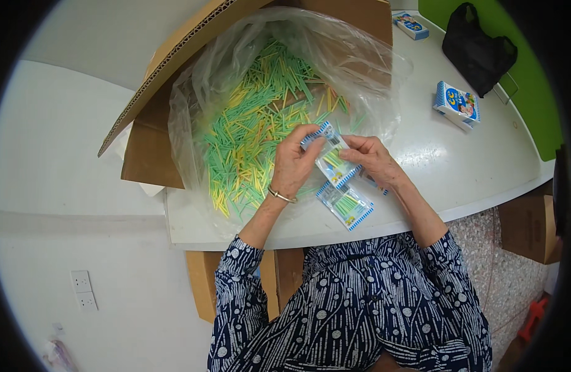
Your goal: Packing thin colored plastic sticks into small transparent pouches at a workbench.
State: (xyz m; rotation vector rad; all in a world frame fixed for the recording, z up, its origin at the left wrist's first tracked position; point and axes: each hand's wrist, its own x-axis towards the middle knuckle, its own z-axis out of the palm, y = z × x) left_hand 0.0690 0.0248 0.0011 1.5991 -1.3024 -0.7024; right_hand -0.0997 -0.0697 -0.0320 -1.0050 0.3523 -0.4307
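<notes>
Between my two hands is a small clear packet [332, 159] with blue-striped ends and some green and yellow sticks inside. My left hand [294, 162], with a bangle at the wrist, pinches its upper left side. Fingers and thumb of my right hand [373, 162] close on its right side. Just below, a second packet [345, 206] of green sticks lies on the table near the front edge. Part of another packet [373, 180] shows under my right hand. Left of my hands, a heap of green, yellow and a few orange sticks [254, 124] spreads over clear plastic.
A large open cardboard box [155, 155] lined with a clear plastic bag [186, 118] stands over the heap. On the white table [416, 155] at right are a blue-and-white carton [457, 105], a similar carton [411, 26] and a black bag [478, 53]. A green panel borders the table.
</notes>
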